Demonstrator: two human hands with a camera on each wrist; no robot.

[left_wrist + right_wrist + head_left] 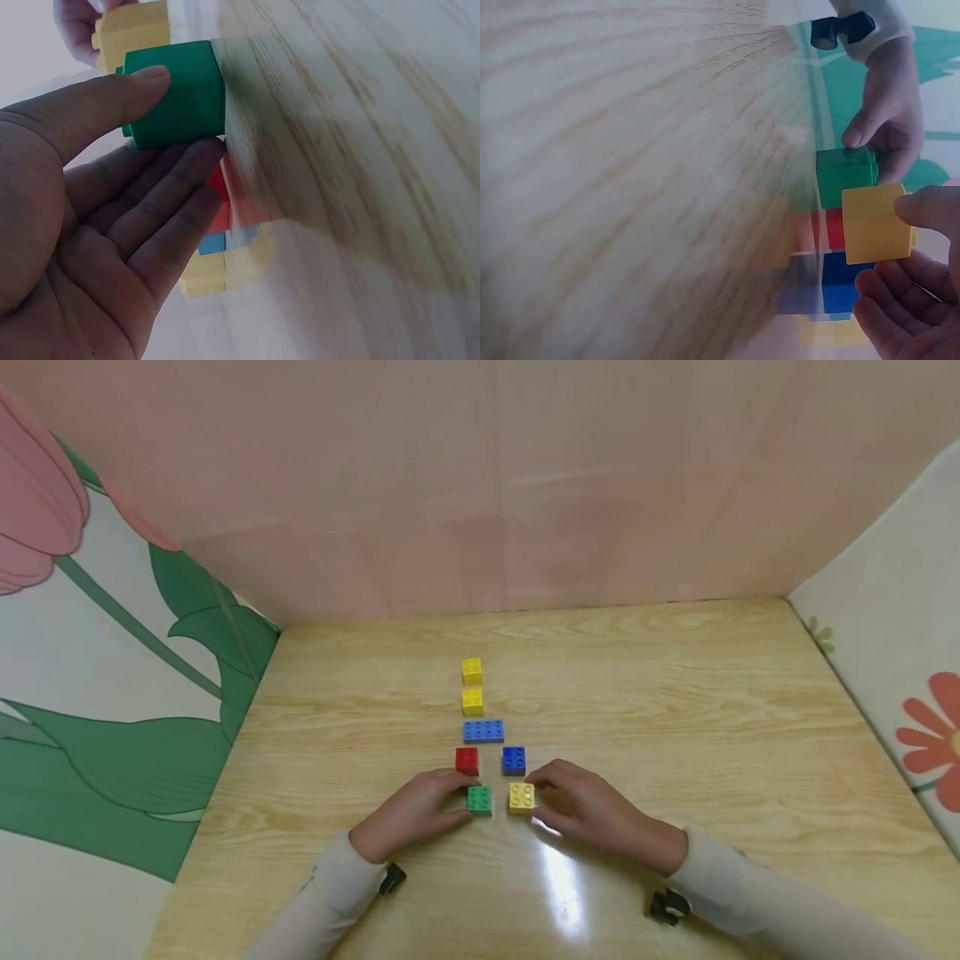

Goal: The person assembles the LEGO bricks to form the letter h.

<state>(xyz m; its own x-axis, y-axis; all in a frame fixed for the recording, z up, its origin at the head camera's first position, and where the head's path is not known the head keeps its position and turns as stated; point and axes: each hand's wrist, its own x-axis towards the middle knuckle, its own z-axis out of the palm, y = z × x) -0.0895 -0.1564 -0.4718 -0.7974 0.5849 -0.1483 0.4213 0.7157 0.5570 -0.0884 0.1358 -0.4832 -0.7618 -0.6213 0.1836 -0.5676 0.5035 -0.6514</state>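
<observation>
"Can you read any lettering?"

"None that I can make out: no label, number or sign on the bricks (pixel 483 732) towards six o'clock, nor on the flowered backdrop (pixel 97 777) at nine."

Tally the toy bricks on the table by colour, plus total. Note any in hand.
Yellow: 3 (farthest brick, second-farthest brick, paler brick pinched by the right hand)
Blue: 2 (long brick, small blue brick)
Red: 1 (red brick)
Green: 1 (green brick pinched by the left hand)
Total: 7
</observation>
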